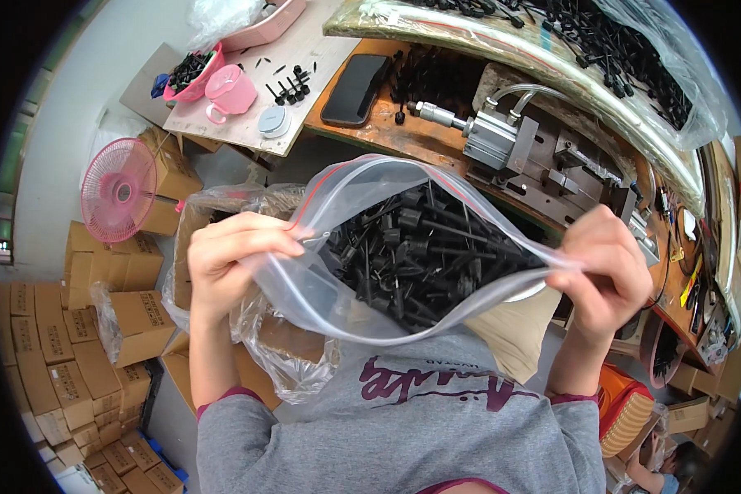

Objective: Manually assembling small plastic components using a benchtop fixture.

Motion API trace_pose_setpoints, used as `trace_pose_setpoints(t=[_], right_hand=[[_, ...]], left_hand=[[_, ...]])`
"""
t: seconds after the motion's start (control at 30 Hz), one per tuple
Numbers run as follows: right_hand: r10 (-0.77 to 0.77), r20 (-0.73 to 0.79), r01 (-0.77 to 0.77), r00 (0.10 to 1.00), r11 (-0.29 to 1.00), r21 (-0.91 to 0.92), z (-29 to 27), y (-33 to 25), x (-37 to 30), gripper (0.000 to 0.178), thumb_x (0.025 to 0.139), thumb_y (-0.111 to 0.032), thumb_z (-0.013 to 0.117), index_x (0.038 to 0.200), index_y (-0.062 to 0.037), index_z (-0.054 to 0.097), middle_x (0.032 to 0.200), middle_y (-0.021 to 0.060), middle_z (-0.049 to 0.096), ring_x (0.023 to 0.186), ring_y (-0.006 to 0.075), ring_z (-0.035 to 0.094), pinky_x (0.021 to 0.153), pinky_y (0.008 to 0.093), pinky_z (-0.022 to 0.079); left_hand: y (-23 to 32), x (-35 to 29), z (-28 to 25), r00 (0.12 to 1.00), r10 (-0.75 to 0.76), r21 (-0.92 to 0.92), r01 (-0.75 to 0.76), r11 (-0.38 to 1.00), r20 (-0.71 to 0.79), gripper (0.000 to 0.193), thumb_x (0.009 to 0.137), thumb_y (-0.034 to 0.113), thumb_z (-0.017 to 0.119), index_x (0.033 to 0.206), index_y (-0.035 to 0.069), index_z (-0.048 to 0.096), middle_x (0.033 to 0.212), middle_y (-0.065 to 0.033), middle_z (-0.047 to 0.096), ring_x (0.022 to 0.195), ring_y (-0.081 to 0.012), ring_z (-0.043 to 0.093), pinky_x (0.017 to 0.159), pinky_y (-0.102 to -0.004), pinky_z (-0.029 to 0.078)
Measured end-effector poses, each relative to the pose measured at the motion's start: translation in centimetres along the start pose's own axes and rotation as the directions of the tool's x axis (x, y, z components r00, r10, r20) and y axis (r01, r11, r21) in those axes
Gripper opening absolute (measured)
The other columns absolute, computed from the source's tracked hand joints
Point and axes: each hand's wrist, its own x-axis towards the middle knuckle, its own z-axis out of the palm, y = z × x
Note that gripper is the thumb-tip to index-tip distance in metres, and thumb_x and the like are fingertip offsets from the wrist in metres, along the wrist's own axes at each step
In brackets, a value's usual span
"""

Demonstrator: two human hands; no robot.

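Between my hands a clear zip bag (305, 309) with a red line along its mouth is spread wide. Inside lie many black plastic parts (420, 255) with thin stems and thicker heads. My left hand (237, 255) pinches the bag's left edge between thumb and fingers. At the opposite edge, the fingers of my right hand (605, 272) are curled tight round the plastic. The bag's mouth faces up towards me, in front of my chest, and its bottom is hidden.
Beyond the bag, a wooden bench (370, 115) carries a phone (356, 89) and a metal clamping machine (510, 144). A paler table (305, 37) holds a pink mug (230, 89). To the left stand a pink fan (119, 189) and stacked cartons (78, 383). Another person (659, 469) is at lower right.
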Motion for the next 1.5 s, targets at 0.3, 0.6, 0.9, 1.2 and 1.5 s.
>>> trace_pose_setpoints(t=[0.3, 0.6, 0.9, 1.2, 1.5], right_hand=[[0.135, 0.118, -0.137, 0.984, 0.991, 0.008, 0.4, 0.9, -0.3, 0.028, 0.069, -0.008, 0.086, 0.092, -0.0005, 0.07, 0.098, 0.0138, 0.066, 0.074, 0.0187, 0.062, 0.061, 0.028, 0.047], [0.045, 0.338, 0.002, 0.94, 0.99, -0.138, -1.4, 0.2, 1.2, 0.028, 0.072, -0.012, 0.084, 0.094, -0.0065, 0.068, 0.128, 0.0152, 0.058, 0.091, 0.0227, 0.06, 0.074, 0.0323, 0.05], [0.119, 0.45, 0.075, 0.885, 0.918, -0.39, -2.9, 0.4, 1.8, 0.014, 0.074, -0.007, 0.074, 0.085, -0.0013, 0.067, 0.087, 0.0093, 0.067, 0.08, 0.0258, 0.069, 0.064, 0.0334, 0.056], [-0.122, 0.491, 0.225, 0.862, 0.962, -0.155, 0.1, -1.5, 2.2, 0.015, 0.07, -0.008, 0.071, 0.082, 0.0008, 0.07, 0.084, 0.0123, 0.072, 0.068, 0.0221, 0.07, 0.056, 0.0321, 0.054], [-0.069, 0.35, 0.202, 0.934, 0.91, -0.361, -1.0, -0.1, 2.1, 0.016, 0.073, -0.007, 0.076, 0.085, 0.0028, 0.069, 0.085, 0.015, 0.069, 0.071, 0.0254, 0.067, 0.057, 0.0323, 0.053]], left_hand=[[0.5, 0.2, 0.4, 0.995, -0.015, 0.163, -0.002, 0.987, 0.103, 0.021, 0.073, -0.002, 0.07, 0.093, 0.005, 0.075, 0.101, -0.0094, 0.073, 0.088, -0.0227, 0.07, 0.075, -0.0314, 0.054], [1.2, 1.5, 1.1, 0.986, 0.021, 0.296, -0.069, 0.953, 0.164, 0.024, 0.07, -0.001, 0.069, 0.093, 0.003, 0.073, 0.099, -0.0102, 0.072, 0.085, -0.0269, 0.067, 0.075, -0.0345, 0.052], [2.1, 1.6, 1.6, 0.98, -0.088, 0.229, 0.045, 0.972, 0.181, 0.037, 0.07, -0.005, 0.071, 0.106, 0.005, 0.071, 0.093, -0.0078, 0.069, 0.078, -0.0242, 0.059, 0.069, -0.0328, 0.047], [-0.8, -1.9, 0.2, 0.97, -0.182, 0.17, 0.209, 0.963, -0.158, 0.037, 0.074, -0.001, 0.079, 0.107, 0.003, 0.063, 0.077, -0.0029, 0.062, 0.067, -0.0106, 0.054, 0.064, -0.0257, 0.044], [0.7, 0.4, -1.6, 0.996, -0.049, 0.339, 0.07, 0.938, -0.07, 0.021, 0.061, -0.002, 0.079, 0.08, 0.005, 0.075, 0.071, -0.0026, 0.066, 0.071, -0.0173, 0.056, 0.064, -0.029, 0.041]])
